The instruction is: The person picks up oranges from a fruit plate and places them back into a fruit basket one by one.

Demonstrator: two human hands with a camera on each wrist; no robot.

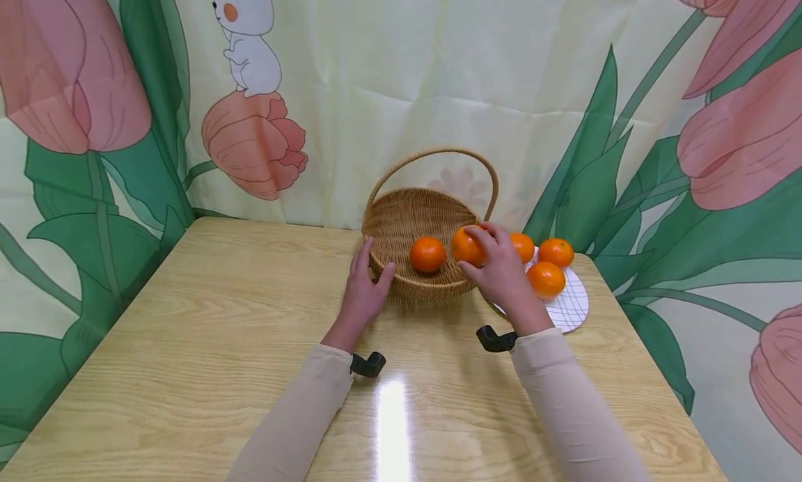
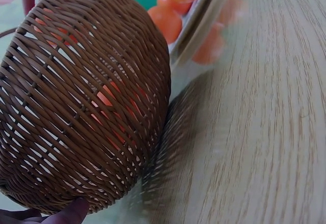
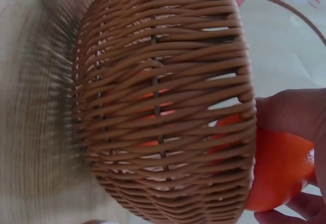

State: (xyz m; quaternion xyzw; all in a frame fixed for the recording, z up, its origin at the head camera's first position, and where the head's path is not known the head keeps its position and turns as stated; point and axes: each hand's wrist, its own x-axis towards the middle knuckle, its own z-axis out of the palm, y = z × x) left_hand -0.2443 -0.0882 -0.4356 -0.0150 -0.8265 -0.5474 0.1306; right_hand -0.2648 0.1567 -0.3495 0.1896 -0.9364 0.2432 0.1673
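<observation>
A wicker basket [image 1: 401, 214] with a tall hoop handle stands near the back of the table, one orange [image 1: 428, 254] inside it. My right hand [image 1: 501, 269] grips a second orange [image 1: 466, 246] at the basket's right rim. In the right wrist view that orange [image 3: 280, 168] sits partly behind the wicker wall, with fingers around it. On the left, my left hand [image 1: 366, 294] rests against the basket's outer side, thumb and fingers spread at the rim. The left wrist view shows a fingertip [image 2: 76, 211] against the weave.
Right of the basket lies a white plate [image 1: 573, 308] with a blue line pattern, carrying several oranges [image 1: 546, 280]. A curtain [image 1: 401, 71] printed with tulips hangs behind the wooden table [image 1: 219, 343].
</observation>
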